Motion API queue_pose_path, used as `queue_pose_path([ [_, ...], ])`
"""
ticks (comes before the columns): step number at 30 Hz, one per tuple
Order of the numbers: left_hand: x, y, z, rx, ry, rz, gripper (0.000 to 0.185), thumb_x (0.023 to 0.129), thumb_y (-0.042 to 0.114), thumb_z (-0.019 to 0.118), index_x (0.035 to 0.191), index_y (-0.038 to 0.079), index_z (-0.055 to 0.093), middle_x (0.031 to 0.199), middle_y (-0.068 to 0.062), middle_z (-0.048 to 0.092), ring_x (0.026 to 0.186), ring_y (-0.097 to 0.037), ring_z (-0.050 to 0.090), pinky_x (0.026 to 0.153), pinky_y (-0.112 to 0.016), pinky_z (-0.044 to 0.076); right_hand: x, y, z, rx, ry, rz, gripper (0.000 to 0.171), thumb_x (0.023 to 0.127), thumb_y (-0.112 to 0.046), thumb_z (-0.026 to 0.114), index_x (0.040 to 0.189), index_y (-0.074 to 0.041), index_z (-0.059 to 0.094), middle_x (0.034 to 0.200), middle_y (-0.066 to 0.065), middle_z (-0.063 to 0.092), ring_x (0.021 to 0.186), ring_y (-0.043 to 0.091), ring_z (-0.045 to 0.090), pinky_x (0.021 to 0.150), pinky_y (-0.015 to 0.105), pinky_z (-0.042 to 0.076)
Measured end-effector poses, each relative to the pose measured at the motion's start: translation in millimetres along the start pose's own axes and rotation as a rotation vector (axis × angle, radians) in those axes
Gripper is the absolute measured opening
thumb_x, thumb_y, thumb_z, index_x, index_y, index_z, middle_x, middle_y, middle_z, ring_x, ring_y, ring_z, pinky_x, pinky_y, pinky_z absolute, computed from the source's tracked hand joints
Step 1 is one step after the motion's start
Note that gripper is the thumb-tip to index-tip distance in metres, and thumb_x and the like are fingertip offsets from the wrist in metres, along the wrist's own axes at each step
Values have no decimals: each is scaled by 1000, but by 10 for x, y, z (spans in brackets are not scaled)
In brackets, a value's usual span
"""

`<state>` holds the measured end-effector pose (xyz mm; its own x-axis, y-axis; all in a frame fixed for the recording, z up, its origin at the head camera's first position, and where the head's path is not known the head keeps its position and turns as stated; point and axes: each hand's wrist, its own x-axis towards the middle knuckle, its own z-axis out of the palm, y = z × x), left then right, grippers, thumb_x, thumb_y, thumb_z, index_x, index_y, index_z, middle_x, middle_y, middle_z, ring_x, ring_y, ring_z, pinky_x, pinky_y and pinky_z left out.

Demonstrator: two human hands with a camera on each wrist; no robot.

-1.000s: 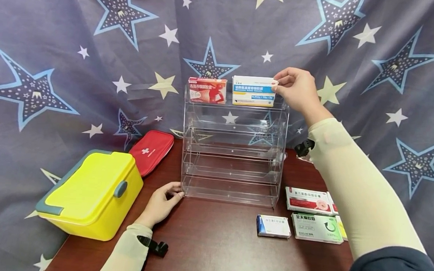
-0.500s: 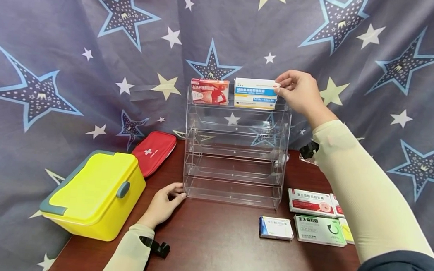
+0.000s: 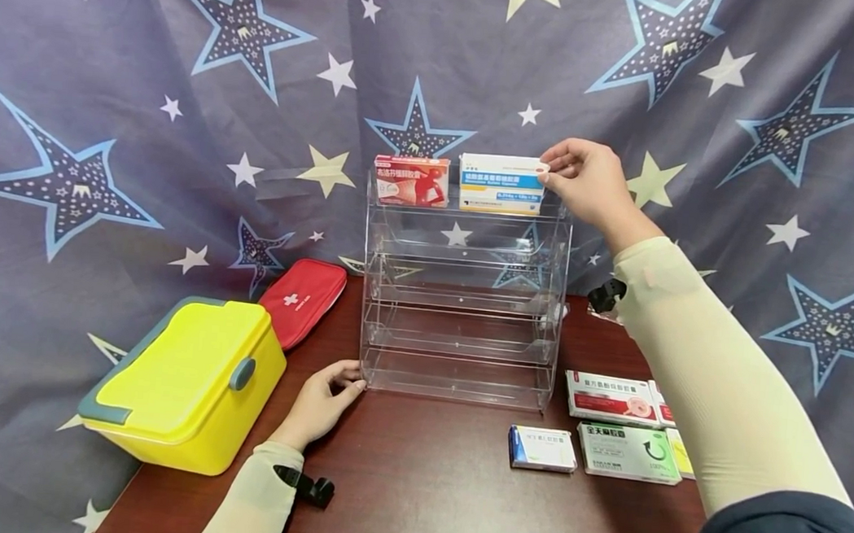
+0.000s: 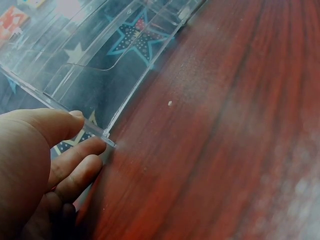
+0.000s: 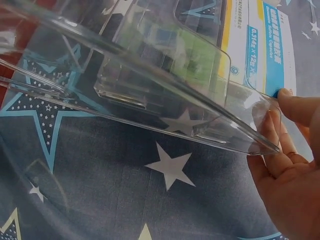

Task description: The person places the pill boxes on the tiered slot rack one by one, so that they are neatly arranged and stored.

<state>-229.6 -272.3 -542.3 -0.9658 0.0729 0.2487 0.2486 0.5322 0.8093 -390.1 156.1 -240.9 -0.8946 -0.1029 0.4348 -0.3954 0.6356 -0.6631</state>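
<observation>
Two hands: right hand (image 3: 586, 178) pinches white box (image 3: 501, 183), left hand (image 3: 318, 398) steadies rack (image 3: 461, 301).

backdrop: a grey-blue cloth (image 3: 116, 76) printed with blue-outlined, cream and white stars is hung in folds across the far side | furniture: a dark reddish wooden table (image 3: 420, 494) is set near, before the cloth | light: even lighting is cast, with soft sheen on the tabletop
</observation>
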Motion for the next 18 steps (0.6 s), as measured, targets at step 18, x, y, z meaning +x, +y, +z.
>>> queue_pose_path([
  [18,-8,-31,17,-19,-9,-1,29,98,18,77,126,14,72,105,3,73,95,-14,68,89,-34,51,-1525,1224,-821,-71,40,-32,27,95,-19,81,119,-9,75,106,3,75,87,-8,62,73,13,43],
])
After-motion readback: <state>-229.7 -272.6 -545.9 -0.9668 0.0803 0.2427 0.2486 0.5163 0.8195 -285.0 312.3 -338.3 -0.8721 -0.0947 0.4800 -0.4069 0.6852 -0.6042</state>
